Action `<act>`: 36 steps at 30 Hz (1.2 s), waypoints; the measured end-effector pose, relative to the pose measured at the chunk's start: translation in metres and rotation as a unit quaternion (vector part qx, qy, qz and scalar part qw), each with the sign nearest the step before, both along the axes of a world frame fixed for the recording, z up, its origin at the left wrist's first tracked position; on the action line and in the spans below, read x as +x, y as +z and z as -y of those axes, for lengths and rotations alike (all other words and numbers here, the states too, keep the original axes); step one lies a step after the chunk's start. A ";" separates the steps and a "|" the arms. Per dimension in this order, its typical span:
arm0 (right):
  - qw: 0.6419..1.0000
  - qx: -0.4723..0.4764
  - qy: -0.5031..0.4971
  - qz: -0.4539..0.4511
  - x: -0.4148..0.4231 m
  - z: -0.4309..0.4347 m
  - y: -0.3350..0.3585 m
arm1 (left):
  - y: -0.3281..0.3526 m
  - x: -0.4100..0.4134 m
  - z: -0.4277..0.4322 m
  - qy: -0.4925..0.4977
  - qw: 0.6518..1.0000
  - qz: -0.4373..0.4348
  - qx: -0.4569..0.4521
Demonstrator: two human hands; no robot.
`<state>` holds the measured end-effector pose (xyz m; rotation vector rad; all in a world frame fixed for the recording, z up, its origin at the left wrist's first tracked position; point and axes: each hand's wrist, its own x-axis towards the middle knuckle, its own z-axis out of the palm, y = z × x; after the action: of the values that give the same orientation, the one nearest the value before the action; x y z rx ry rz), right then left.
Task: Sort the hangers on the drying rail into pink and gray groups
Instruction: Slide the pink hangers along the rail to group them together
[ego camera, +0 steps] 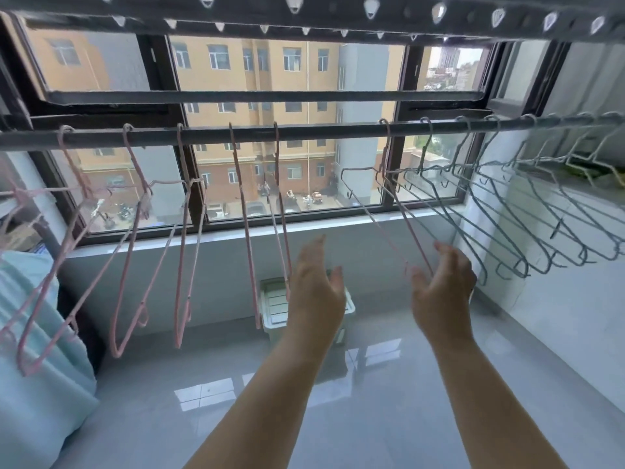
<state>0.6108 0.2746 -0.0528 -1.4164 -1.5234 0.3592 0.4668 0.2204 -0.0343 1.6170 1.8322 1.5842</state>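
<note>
Now, left hand (pixel 316 286): I see fingers straight, holding nothing.
Right hand (pixel 443 289): fingers loosely spread about stray pink hanger (pixel 356 169); touch unclear.
Rail (pixel 304 132): pink hangers (pixel 246 231) left, gray hangers (pixel 522 267) right.

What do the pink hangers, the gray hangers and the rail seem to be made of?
Pink hangers: thin wire, probably metal under a matte pink coating. Gray hangers: the same thin wire, gray-blue coating. Rail: dark round tube, likely metal, dull finish.
</note>
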 end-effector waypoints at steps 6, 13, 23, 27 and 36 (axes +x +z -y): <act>0.971 -0.154 0.175 -0.045 0.034 -0.034 -0.008 | 0.002 0.064 -0.066 -0.087 0.986 -0.017 -0.142; 0.922 -0.117 0.367 -0.037 0.057 -0.049 -0.010 | -0.002 0.106 -0.107 -0.051 0.973 0.173 -0.141; 0.899 -0.057 0.432 -0.043 0.049 -0.060 -0.018 | 0.009 0.104 -0.084 0.004 0.949 0.307 -0.067; 0.886 -0.071 0.455 -0.049 0.036 -0.050 -0.020 | 0.004 0.094 -0.073 0.030 0.948 0.312 -0.057; 0.874 -0.123 0.467 -0.050 0.015 -0.034 -0.022 | -0.008 0.072 -0.059 0.071 0.948 0.302 -0.068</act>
<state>0.6257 0.3091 -0.0750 -0.7100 -2.0459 1.2247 0.5393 0.2796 -0.0418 0.8184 1.6860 1.7142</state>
